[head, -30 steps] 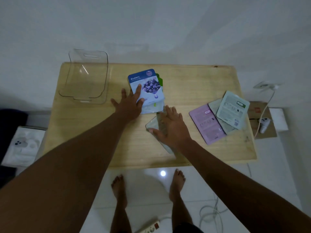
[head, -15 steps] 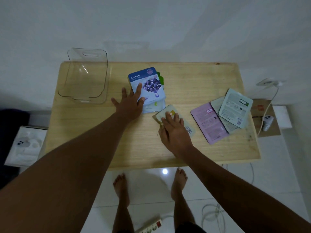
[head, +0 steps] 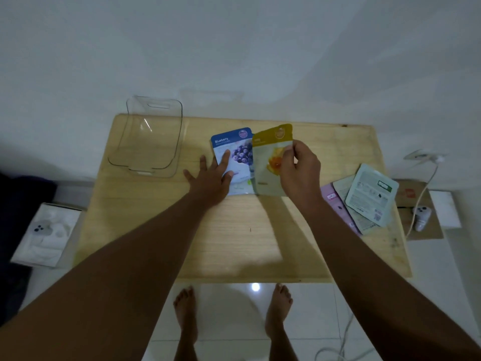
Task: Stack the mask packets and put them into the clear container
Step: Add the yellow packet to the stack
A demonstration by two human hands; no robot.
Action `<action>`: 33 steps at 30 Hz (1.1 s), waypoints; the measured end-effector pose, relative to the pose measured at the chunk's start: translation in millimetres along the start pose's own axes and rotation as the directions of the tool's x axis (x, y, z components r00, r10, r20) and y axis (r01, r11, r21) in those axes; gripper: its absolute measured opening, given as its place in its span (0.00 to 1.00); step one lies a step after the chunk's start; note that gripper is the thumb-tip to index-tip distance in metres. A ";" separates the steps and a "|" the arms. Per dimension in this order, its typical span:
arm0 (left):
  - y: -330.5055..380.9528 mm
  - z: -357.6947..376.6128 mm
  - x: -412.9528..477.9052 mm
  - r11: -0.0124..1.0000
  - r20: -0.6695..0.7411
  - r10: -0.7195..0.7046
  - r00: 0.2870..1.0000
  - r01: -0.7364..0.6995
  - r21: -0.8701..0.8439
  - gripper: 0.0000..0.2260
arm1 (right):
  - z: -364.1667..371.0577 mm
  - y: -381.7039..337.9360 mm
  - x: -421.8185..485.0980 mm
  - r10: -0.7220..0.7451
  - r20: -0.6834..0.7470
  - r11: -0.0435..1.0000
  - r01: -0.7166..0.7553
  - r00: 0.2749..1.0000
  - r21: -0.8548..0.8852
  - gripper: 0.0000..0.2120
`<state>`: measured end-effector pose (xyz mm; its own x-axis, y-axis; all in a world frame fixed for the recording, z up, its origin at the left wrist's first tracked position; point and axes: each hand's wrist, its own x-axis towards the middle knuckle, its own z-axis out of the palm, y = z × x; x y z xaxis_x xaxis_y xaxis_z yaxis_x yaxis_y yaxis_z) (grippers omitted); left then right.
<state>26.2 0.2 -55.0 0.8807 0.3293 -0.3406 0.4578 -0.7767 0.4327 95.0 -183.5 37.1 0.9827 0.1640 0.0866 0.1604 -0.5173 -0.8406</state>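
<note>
A blue blueberry mask packet (head: 235, 149) tops a small stack on the wooden table (head: 234, 243). My left hand (head: 212, 181) lies flat on the stack's lower left, fingers spread. My right hand (head: 299, 173) grips a yellow-topped mask packet (head: 270, 162) by its right edge, held tilted just right of the stack and overlapping it. Three more packets lie fanned at the table's right: a pink one (head: 331, 200), a pale grey one (head: 343, 187) and a light green one (head: 371, 194) on top. The clear container (head: 148, 138) stands empty at the far left corner.
A white box (head: 44, 234) sits on the floor left of the table. A cardboard piece (head: 419, 204) with a small white device (head: 421, 217) and a cable lies to the right. My bare feet (head: 234, 308) stand on white tiles below the table's front edge.
My right hand picked the yellow packet up off the table, turned it face up and carried it up and left beside the blueberry stack. My left hand stayed on the stack.
</note>
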 end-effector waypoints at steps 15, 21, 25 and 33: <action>4.7 -5.1 -4.7 0.991 -0.044 -0.033 0.998 0.027 -0.129 0.28 | 81.4 9.6 28.6 -0.078 0.259 0.991 0.104 0.963 -0.090 0.24; 1.8 -2.6 -2.4 0.998 -0.030 -0.031 0.999 0.029 -0.051 0.30 | 86.2 28.3 23.5 -0.137 0.389 0.939 0.245 0.911 -0.242 0.15; 3.8 0.4 -2.2 0.999 -0.034 -0.038 0.999 0.038 -0.012 0.30 | 88.7 36.3 21.0 -0.125 0.431 0.937 0.250 0.894 -0.245 0.18; 4.1 1.4 -3.4 0.999 -0.036 -0.049 0.998 0.048 -0.019 0.30 | 40.5 51.6 19.9 -0.056 0.376 0.938 0.178 0.925 -0.299 0.25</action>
<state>24.9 -4.9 -53.2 0.8612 0.3860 -0.3308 0.5018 -0.7497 0.4315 119.0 -172.8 -26.2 0.8647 0.4968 -0.0740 0.3535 -0.7066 -0.6129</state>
